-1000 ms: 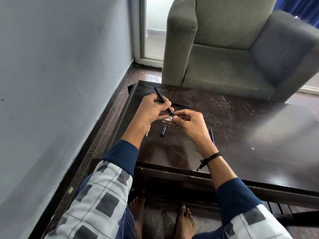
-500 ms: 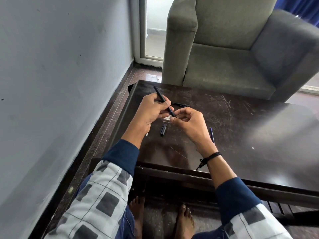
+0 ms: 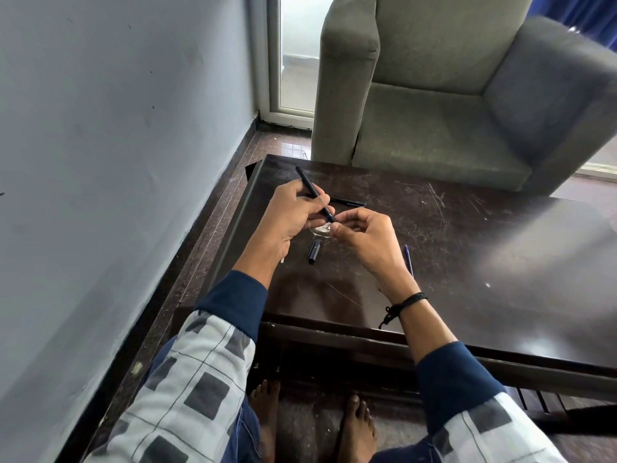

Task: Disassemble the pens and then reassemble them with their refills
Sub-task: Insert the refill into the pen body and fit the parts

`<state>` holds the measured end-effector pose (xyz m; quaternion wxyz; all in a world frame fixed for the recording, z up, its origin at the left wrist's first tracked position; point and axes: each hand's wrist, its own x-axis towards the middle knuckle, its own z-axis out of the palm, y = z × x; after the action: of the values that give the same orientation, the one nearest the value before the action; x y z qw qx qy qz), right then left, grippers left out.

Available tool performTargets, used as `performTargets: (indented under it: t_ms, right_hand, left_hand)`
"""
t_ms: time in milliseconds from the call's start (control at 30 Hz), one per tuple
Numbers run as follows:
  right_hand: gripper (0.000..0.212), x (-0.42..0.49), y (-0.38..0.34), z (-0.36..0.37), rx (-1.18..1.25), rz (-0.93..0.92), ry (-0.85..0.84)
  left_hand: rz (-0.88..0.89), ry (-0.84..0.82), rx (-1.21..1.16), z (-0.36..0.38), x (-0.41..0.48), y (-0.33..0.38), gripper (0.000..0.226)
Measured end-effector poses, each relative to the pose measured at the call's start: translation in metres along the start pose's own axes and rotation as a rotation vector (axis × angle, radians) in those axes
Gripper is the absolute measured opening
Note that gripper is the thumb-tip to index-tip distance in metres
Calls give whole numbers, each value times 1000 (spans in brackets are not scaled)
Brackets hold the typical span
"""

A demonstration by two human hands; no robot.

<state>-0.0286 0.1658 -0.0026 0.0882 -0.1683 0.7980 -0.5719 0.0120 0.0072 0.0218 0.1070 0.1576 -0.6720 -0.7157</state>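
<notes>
Both hands work on one black pen above a dark wooden table.

The left hand curls its fingers round the middle of the black pen, which slants up and away from the person. The right hand pinches the pen's lower tip between thumb and forefinger, with the other fingers loosely curled; what part sits under the fingertips cannot be told. Both hands hover just above the table. On the tabletop below them lies a short black pen cap. A second black pen lies flat just beyond the hands. A thin blue pen part lies beside the right wrist, which wears a black cord wristband. A grey armchair stands past the table's far edge.
</notes>
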Motion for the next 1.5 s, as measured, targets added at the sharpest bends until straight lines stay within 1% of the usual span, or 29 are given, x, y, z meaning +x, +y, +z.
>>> performTargets:
  t_ms: [33,200,333,433,500,600,900,1200,1333,1500]
  right_hand:
    - [8,0,0,0,-7,-5,-2]
    - [12,1,0,2,-11,3,-28]
    - [2,0,-1,1,12,11,-36]
    - [16,-2,-2,0,-25,5,-32]
    - [19,-2,-2,0,-44,4,-26]
    - [17,-1,-2,0,-47,9,-11]
    - [6,-1,0,0,-5,-3,-39]
    - [6,2,3,2,-13,9,-42]
    - [10,3,5,3,-26,27,-54]
    - [9,3,4,3,-20,42,-61]
  left_hand:
    - [1,-1,2,0,0,0,5]
    - [2,-3,4,1,-1,1,5]
    - [3,-3,4,1,-1,1,5]
    - [7,-4,9,1,-2,1,5]
    - [9,-2,15,2,-2,1,5]
    - [4,-11,13,3,-2,1,3]
    - [6,-15,10,3,-2,2,5]
    - [11,-4,13,4,-1,0,7]
    - [16,-5,20,4,0,-1,5]
    - [15,-5,34,5,0,-2,5]
